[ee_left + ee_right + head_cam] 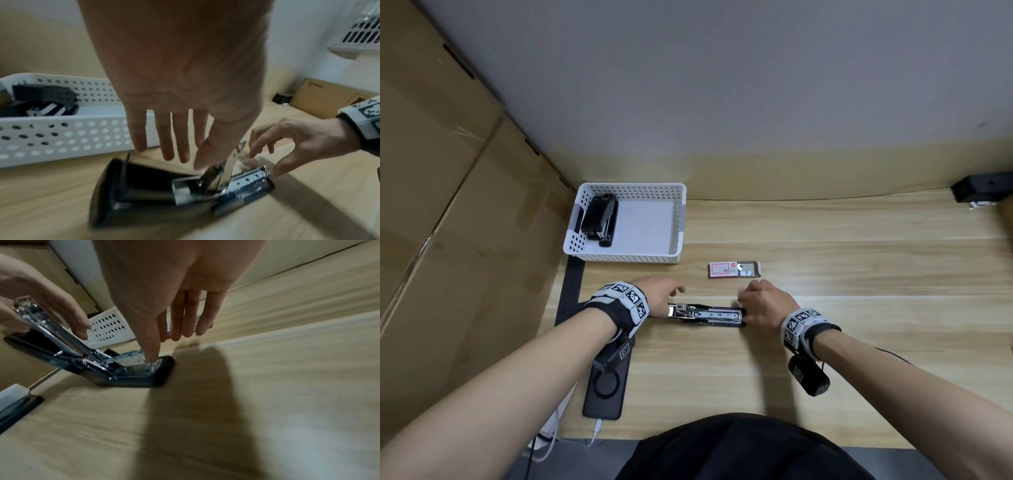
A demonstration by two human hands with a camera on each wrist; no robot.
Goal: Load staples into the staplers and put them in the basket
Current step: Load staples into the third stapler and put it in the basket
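A pale wooden bench [825, 342] fills the view, with a grey wall behind it and tall cardboard boxes [441, 205] along its left edge.

A white perforated basket [678, 219] stands at the bench's back left corner. One closed black stapler [599, 217] lies inside it, against the left wall.

A black phone [604, 390] lies face down at the front left edge, with a cable running from its near end.

A second black stapler, opened up [705, 315], lies near the middle of the bench, towards the front, between both hands. Its base sits flat on the wood, and its metal magazine [246, 180] is exposed. The metal upper arm [47, 327] is lifted up at an angle on the left side.

The left hand [661, 291] is at the raised arm. Its fingers [164, 138] are straight and slightly spread, with the thumb close against the metal arm; whether it grips cannot be told.

The right hand [763, 301] is at the right end of the stapler. Its thumb tip presses down on the front of the magazine, and the other fingers [185, 318] hang straight and close together, holding nothing.

A small red and white staple box [734, 269] lies open just behind the hands, to the right of the basket, with loose staple strips showing inside.

A small black device [983, 187] sits at the back right edge.
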